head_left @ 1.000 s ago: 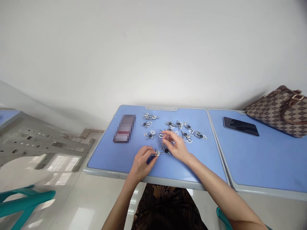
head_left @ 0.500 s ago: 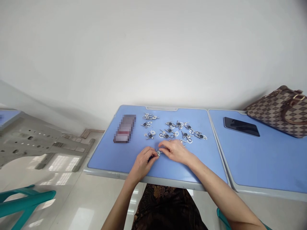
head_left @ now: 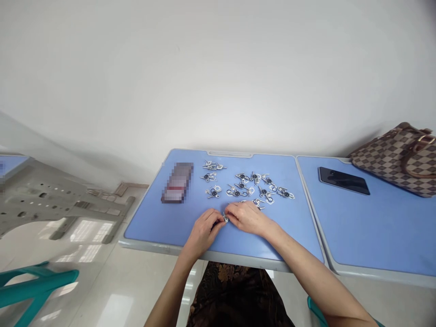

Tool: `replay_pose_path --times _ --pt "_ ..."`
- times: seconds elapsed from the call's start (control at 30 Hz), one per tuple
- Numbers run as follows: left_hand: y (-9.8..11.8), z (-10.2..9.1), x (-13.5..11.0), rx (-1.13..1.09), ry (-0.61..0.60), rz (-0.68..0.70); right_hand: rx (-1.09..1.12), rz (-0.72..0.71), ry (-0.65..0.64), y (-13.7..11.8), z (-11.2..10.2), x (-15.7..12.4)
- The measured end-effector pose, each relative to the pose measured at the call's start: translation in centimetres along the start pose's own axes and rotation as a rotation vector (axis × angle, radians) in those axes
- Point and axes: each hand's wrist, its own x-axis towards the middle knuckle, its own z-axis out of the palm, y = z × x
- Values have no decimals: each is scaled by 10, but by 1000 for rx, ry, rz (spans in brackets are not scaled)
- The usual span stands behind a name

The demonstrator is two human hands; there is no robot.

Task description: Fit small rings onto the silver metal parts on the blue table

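Note:
Both my hands meet over the near middle of a blue table (head_left: 160, 222). My left hand (head_left: 204, 229) and my right hand (head_left: 247, 217) each pinch the same small silver metal part (head_left: 225, 218) between their fingertips, just above the tabletop. Beyond my hands lie several similar small metal parts with black centres (head_left: 250, 186), scattered across the far half of the table.
A blurred dark box (head_left: 177, 182) lies at the table's far left. A second blue table (head_left: 374, 218) on the right carries a black phone (head_left: 343, 180) and a brown checkered handbag (head_left: 402, 156). A grey plastic frame (head_left: 51, 200) and a teal chair (head_left: 34, 286) stand on the left.
My right hand came back from the scattered parts toward me and joined my left hand on the small metal part. My left hand stayed nearly in place.

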Motion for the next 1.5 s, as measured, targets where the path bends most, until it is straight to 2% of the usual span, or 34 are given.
replay_pose_path --times 0.33,0.73,1.03,1.33,1.5 --pt "-1 1 0 15 7 -4 -49 -49 50 1 5 -1" --pt "0 3 -2 180 59 77 -129 -63 29 1 8 0" --pt "0 4 -1 220 86 113 -91 -45 14 0 5 -1" --pt "1 6 -2 283 87 132 -171 -82 -20 -1 2 0" --pt "2 6 -2 306 88 136 -142 -79 7 -1 0 -2"
